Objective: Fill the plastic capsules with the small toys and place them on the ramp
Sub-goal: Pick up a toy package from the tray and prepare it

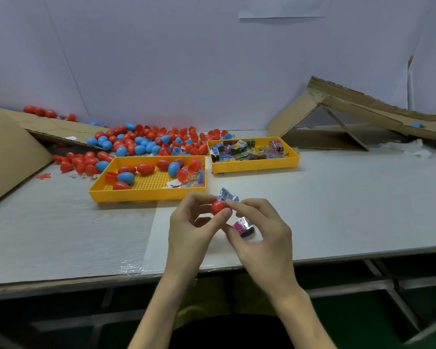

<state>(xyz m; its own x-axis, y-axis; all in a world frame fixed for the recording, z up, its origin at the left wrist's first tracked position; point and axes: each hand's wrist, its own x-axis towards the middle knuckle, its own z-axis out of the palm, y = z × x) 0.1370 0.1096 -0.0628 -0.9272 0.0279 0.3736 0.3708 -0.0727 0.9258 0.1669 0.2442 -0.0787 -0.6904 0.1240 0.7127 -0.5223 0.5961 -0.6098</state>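
Left hand pinches red capsule, right hand pinches foil toy packet at its mouth — best to fold corners in, push straight.

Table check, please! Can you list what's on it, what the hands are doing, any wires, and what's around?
Surface: grey table.
Job's things: red capsule, blue packet, pink packet, yellow capsule tray, yellow toy tray, cardboard ramp carrying a blue capsule.
Clutter: capsule pile behind the trays; crumpled white scrap.
Hands: left hand holds the red capsule; right hand pinches the blue packet and holds the pink one.
Cables: nothing seen.
Surroundings: white wall, cardboard sheet at left.
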